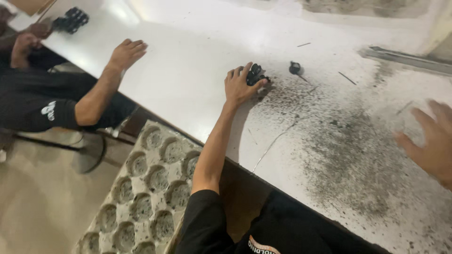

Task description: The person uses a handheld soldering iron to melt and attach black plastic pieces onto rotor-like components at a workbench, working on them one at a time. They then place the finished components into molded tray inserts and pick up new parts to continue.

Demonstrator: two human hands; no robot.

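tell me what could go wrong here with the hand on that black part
The left hand only covers the black part loosely, so it could slide across the white table and knock the small black piece away. The dark grime may smear onto the right hand.

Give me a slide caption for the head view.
Left hand grips a small black part on the sooty white table; right hand hovers open.

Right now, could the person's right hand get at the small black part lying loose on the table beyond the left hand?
Probably yes. The right hand hovers open over the table, and the small black part lies alone on bare surface. Only dark grime lies between; the left hand, on another black piece, sits aside.
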